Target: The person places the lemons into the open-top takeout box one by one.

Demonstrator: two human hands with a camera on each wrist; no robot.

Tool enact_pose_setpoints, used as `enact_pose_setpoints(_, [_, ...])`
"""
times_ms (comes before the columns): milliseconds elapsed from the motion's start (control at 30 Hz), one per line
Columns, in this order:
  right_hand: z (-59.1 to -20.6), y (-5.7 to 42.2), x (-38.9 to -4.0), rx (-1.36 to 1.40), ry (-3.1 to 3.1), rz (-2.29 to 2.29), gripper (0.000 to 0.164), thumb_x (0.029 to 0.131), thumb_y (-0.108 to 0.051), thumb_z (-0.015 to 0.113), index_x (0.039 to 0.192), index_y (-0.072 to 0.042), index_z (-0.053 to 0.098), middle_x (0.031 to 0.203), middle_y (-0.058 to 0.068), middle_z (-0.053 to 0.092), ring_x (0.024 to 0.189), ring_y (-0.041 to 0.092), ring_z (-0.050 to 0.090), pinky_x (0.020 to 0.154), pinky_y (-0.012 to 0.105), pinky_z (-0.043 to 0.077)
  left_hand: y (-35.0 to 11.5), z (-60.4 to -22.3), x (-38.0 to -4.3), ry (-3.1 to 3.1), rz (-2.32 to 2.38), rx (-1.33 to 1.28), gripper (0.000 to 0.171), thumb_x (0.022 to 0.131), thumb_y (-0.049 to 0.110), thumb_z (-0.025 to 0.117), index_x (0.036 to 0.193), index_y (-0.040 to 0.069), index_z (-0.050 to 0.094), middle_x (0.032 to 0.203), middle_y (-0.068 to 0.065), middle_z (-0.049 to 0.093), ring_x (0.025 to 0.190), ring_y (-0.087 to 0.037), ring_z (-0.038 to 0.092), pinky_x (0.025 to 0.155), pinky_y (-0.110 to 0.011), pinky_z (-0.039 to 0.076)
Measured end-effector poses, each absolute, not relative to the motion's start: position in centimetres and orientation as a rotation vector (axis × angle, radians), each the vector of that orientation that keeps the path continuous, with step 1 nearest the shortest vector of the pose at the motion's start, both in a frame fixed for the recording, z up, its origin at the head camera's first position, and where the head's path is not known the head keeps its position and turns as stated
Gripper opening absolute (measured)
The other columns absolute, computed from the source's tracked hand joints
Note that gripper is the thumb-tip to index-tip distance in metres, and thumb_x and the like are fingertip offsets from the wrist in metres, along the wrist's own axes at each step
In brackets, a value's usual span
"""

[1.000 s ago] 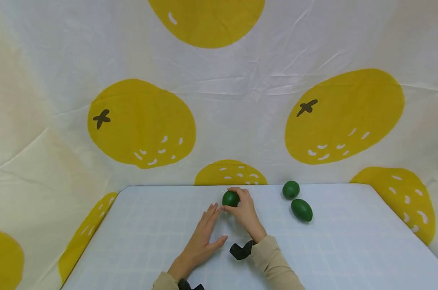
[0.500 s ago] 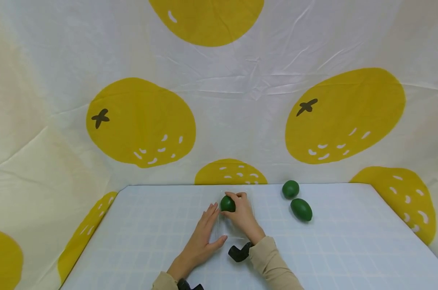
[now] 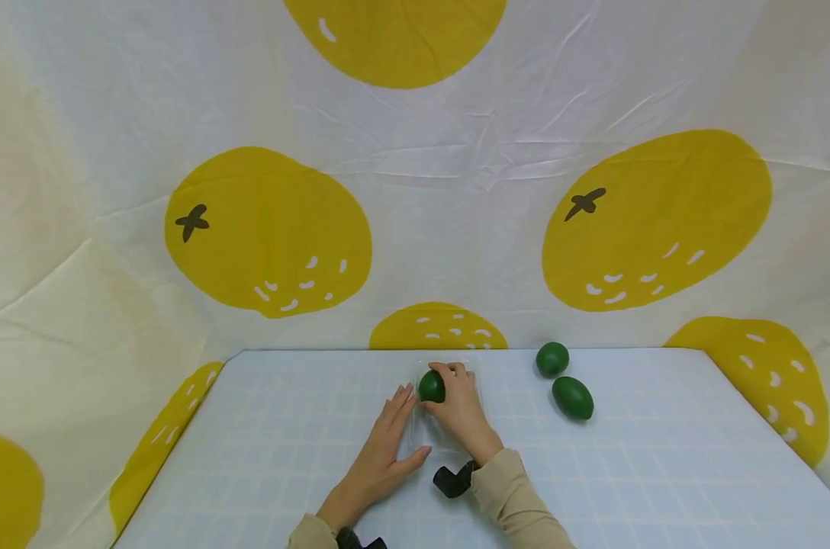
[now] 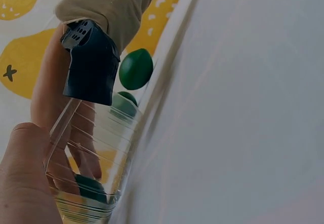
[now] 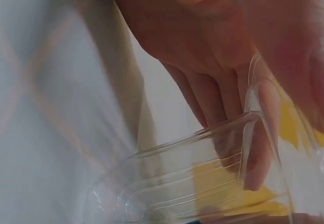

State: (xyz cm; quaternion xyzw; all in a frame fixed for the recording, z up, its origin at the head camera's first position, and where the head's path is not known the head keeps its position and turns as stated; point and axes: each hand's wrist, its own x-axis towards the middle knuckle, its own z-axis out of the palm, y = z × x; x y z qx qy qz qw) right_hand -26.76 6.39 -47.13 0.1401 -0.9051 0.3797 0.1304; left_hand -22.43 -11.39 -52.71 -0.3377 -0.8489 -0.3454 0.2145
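My right hand [image 3: 461, 408] holds a dark green lime [image 3: 432, 387] between thumb and fingers, inside a clear plastic container [image 3: 449, 442]. Beside the container's left side lies my left hand [image 3: 384, 450], its fingers straight and the thumb spread toward the near end. Ridged transparent walls of the container [image 4: 114, 133] show in the left wrist view, with the lime [image 4: 90, 187] low inside under the right hand's fingers. From the right wrist, the container [image 5: 192, 183] hides little, but only a sliver of the lime shows at the bottom edge.
Two more green limes stand to the right, a rounder-looking one [image 3: 552, 359] near the back edge and a pointed one [image 3: 573, 398] just in front. A pale checked cloth covers the table [image 3: 662, 473]. Behind hangs a white curtain [image 3: 456, 229] printed with yellow fruit.
My right hand has moved the lime slightly left and down into the container, then stayed there over the last half second. The left hand has stayed in place.
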Motion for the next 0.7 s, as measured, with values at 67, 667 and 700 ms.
enact_pose_setpoints(67, [-47.0, 6.5, -26.7, 0.408, -2.634, 1.084, 0.063, 0.075, -0.011, 0.087, 0.132, -0.004, 0.059, 0.126, 0.023, 0.051, 0.110, 0.042, 0.047, 0.088, 0.058, 0.050, -11.3, -52.6, -22.4, -2.356, -0.962, -0.939, 0.076, 0.094, 0.038, 0.065, 0.152, 0.000, 0.034, 0.159, -0.019, 0.028, 0.147, -0.037, 0.024, 0.119, -0.052, 0.020])
enact_pose_setpoints(667, [-43.8, 9.0, -26.3, 0.448, -2.652, 1.023, 0.062, 0.079, -0.022, 0.085, 0.133, -0.005, 0.059, 0.130, 0.020, 0.053, 0.109, 0.038, 0.046, 0.092, 0.052, 0.048, -11.4, -52.4, -22.3, -2.389, -0.914, -0.909, 0.075, 0.094, 0.041, 0.064, 0.151, -0.001, 0.036, 0.159, -0.017, 0.029, 0.147, -0.036, 0.025, 0.115, -0.058, 0.025])
enact_pose_setpoints(700, [-43.6, 9.4, -26.3, 0.445, -2.650, 1.015, 0.062, 0.079, -0.022, 0.084, 0.133, -0.004, 0.059, 0.130, 0.020, 0.054, 0.110, 0.038, 0.046, 0.092, 0.052, 0.048, -11.4, -52.4, -22.3, -2.394, -0.910, -0.905, 0.075, 0.095, 0.041, 0.064, 0.151, 0.000, 0.035, 0.159, -0.017, 0.029, 0.147, -0.035, 0.025, 0.115, -0.058, 0.025])
